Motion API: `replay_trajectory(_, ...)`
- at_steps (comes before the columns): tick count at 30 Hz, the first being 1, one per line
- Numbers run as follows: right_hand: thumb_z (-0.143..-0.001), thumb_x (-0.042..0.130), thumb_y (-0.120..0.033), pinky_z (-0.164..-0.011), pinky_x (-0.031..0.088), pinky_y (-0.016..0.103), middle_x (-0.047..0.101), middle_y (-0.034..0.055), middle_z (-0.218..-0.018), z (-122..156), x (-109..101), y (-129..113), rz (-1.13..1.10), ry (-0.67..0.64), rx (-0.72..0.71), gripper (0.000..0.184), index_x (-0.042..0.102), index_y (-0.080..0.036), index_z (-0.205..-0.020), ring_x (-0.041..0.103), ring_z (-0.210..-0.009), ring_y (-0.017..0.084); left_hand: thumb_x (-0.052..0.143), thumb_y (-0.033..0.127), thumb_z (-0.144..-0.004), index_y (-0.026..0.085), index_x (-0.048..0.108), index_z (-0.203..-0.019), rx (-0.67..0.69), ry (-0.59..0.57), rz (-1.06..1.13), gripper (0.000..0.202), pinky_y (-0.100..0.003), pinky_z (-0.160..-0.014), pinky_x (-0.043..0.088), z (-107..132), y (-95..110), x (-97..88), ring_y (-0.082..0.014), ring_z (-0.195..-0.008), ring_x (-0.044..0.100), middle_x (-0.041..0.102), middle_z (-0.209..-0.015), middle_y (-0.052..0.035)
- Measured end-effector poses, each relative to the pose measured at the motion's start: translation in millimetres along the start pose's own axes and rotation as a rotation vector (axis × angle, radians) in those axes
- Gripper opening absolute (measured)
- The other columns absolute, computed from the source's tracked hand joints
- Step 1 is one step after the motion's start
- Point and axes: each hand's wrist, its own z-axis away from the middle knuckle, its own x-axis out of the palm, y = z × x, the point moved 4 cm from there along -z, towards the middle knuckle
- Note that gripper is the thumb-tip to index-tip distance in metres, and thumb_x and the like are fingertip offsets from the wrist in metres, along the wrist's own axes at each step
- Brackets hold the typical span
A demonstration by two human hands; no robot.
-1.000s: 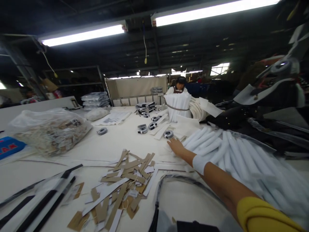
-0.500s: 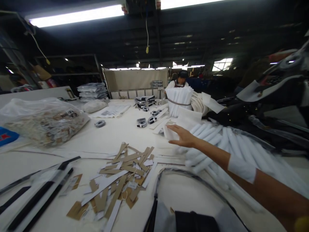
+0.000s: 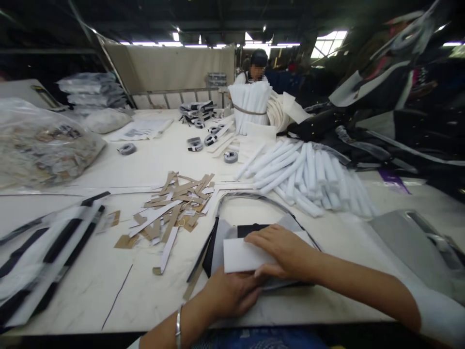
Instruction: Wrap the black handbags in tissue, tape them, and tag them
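In front of me on the table lies a grey and black bag (image 3: 217, 242) with a long strap arching away from me. My right hand (image 3: 281, 249) is closed on a flat white foam sheet (image 3: 238, 256), thumb below and fingers on top, over the bag. Just below the sheet, my left hand (image 3: 230, 293) has its fingers curled at the bag's near edge; the fingertips are partly hidden. A black panel (image 3: 247, 230) shows behind the sheet.
Tan and white paper strips (image 3: 178, 206) lie in a heap left of the bag. White foam rolls (image 3: 312, 174) are piled to the right. Black-and-white wrapped pieces (image 3: 54, 257) lie far left, near a clear sack (image 3: 47, 145). A person (image 3: 256, 68) stands across the table.
My right hand has come back from beyond the foam rolls to the bag, now holding the white sheet. My left hand has come into view at the bag. The view has tilted down.
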Motion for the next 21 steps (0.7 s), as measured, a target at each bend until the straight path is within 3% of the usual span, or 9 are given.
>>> replay_trajectory(4, -0.089, 0.059, -0.061, -0.110, 0.024, 0.062, 0.038, 0.0190, -0.154, 17, 24, 12, 0.057, -0.072, -0.025, 0.073, 0.040, -0.027, -0.150, 0.040, -0.137, 0.040, 0.052, 0.026, -0.093, 0.030, 0.054, -0.134, 0.020, 0.008, 0.013, 0.041, -0.031, -0.094, 0.054, 1, 1, 2.3, -0.0204, -0.109, 0.067, 0.069, -0.123, -0.0007)
replay_trajectory(7, -0.095, 0.054, -0.052, -0.104, 0.036, 0.055, 0.041, 0.0162, -0.153, 26, 22, 16, 0.046, -0.103, -0.012, 0.064, 0.035, -0.031, -0.152, 0.047, -0.131, 0.035, 0.051, 0.027, -0.094, 0.029, 0.051, -0.138, 0.040, 0.027, -0.017, 0.044, -0.033, -0.099, 0.051, 1, 3, -0.3, -0.0204, -0.115, 0.064, 0.067, -0.129, -0.0022)
replay_trajectory(10, -0.098, 0.052, -0.041, -0.098, 0.041, 0.049, 0.047, 0.0130, -0.148, 26, 13, 10, 0.118, -0.038, -0.017, 0.054, 0.039, -0.034, -0.150, 0.052, -0.122, 0.032, 0.052, 0.027, -0.094, 0.029, 0.048, -0.142, 0.048, 0.050, -0.082, 0.048, -0.033, -0.101, 0.050, 2, 6, -2.7, -0.0210, -0.117, 0.062, 0.063, -0.135, -0.0020)
replay_trajectory(13, -0.095, 0.054, -0.050, -0.100, 0.037, 0.051, 0.043, 0.0133, -0.151, 22, 11, 2, 0.222, 0.085, -0.058, 0.057, 0.041, -0.034, -0.149, 0.047, -0.125, 0.035, 0.052, 0.027, -0.095, 0.029, 0.054, -0.136, 0.006, 0.050, -0.118, 0.042, -0.030, -0.093, 0.053, 3, 8, -3.1, -0.0201, -0.108, 0.066, 0.066, -0.131, 0.0000)
replay_trajectory(16, -0.092, 0.046, -0.067, -0.100, 0.036, 0.053, 0.042, 0.0155, -0.151, 21, 26, -1, 0.242, 0.112, -0.078, 0.069, 0.041, -0.029, -0.149, 0.047, -0.124, 0.036, 0.052, 0.028, -0.094, 0.030, 0.059, -0.127, -0.032, 0.017, -0.120, 0.034, -0.027, -0.080, 0.056, 3, 7, -0.4, -0.0192, -0.094, 0.071, 0.073, -0.116, 0.0004)
replay_trajectory(21, -0.097, 0.034, -0.064, -0.103, 0.035, 0.051, 0.046, 0.0125, -0.150, 26, 53, 2, 0.202, 0.096, -0.048, 0.066, 0.039, -0.025, -0.150, 0.046, -0.126, 0.035, 0.050, 0.027, -0.095, 0.028, 0.061, -0.118, -0.014, -0.015, -0.154, 0.026, -0.025, -0.069, 0.055, 3, 5, 5.9, -0.0180, -0.082, 0.072, 0.075, -0.097, -0.0001)
